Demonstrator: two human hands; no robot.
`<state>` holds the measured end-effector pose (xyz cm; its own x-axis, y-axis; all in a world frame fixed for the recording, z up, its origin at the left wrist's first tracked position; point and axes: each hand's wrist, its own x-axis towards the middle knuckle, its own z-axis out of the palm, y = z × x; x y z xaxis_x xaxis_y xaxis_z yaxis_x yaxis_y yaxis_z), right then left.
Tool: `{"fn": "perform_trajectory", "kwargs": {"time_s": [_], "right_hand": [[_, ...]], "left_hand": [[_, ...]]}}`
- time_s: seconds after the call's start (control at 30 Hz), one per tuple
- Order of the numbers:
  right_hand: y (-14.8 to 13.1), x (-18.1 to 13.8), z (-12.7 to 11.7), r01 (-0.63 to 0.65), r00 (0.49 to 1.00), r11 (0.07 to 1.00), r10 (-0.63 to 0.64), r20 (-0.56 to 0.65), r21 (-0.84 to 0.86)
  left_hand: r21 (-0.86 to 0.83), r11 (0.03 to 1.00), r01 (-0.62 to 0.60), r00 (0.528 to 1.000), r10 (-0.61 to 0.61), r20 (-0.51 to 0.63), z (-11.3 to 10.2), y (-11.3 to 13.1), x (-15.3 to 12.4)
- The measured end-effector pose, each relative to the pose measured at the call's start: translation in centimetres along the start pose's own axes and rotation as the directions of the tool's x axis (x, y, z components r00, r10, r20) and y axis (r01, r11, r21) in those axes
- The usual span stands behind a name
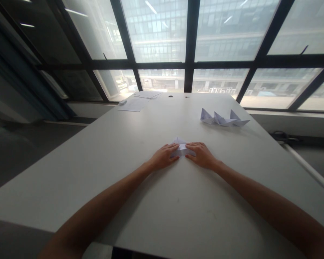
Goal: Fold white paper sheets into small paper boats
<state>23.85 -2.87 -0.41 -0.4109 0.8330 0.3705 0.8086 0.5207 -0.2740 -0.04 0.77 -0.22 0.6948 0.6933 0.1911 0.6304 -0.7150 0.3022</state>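
Observation:
A partly folded sheet of white paper (182,147) lies on the table in front of me, with a pointed top and a strip along its near side. My left hand (166,155) grips its left end, fingers along the top and thumb at the near edge. On the right end, my right hand (200,154) has the same hold, its fingers and thumb pointing inward. A gap between the two hands shows the paper's middle; both its ends are partly hidden under the fingers. Folded paper boats (223,119) stand in a row beyond my right hand.
The white table (118,144) stretches away to large dark-framed windows. Flat paper sheets (136,104) lie at its far left, with a small white object (122,102) beside them. Two small dark round spots mark the far end. A white pipe (309,169) runs along the right, off the table.

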Motion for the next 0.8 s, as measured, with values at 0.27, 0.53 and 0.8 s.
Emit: {"fn": "perform_trajectory", "kwargs": {"time_s": [0.27,0.53,0.8], "right_hand": [[0.1,0.0,-0.1,-0.022,0.988,0.998,0.014,-0.155,-0.053],[0.1,0.1,-0.4,0.029,0.946,0.997,-0.051,-0.321,-0.073],[1.2,0.2,0.7,-0.054,0.999,0.980,0.053,-0.013,-0.192]], "left_hand": [[0.150,0.984,0.099,0.989,-0.081,-0.121,-1.0,0.7,-0.3],[0.150,0.987,-0.062,0.930,0.112,-0.351,-0.8,-0.1,-0.2],[0.174,0.984,0.021,0.999,-0.016,-0.028,-0.1,-1.1,0.0]]}}
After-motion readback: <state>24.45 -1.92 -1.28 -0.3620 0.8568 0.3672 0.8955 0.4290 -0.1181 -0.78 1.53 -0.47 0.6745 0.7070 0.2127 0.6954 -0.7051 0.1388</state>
